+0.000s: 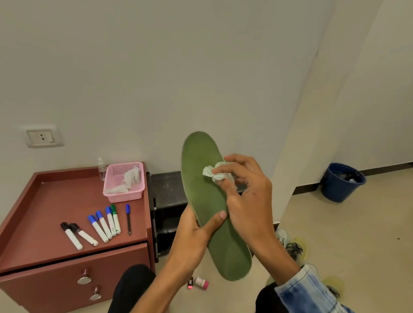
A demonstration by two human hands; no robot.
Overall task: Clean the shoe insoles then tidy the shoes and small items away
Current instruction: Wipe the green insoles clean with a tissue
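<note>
A person's left hand (193, 235) grips a green insole (204, 201) near its middle, thumb across the face. It holds the insole up and tilted towards the camera, probably so the whole surface can be reached. The right hand (249, 200) pinches a small crumpled wipe (212, 173) in its fingertips, pressing it on the insole's upper half. To the left, a red-brown cabinet (45, 217) carries a row of markers (102, 227), a pink basket (122, 195) of wipes and a spray bottle (101, 168) just beside it. A dark shoe rack (170, 190) stands behind the insole. On the floor are shoes (292, 246) to the right, two small pink bottles (198, 283) below the insole, and a blue bucket (340, 188) well apart — nothing seems to block the wiping
</note>
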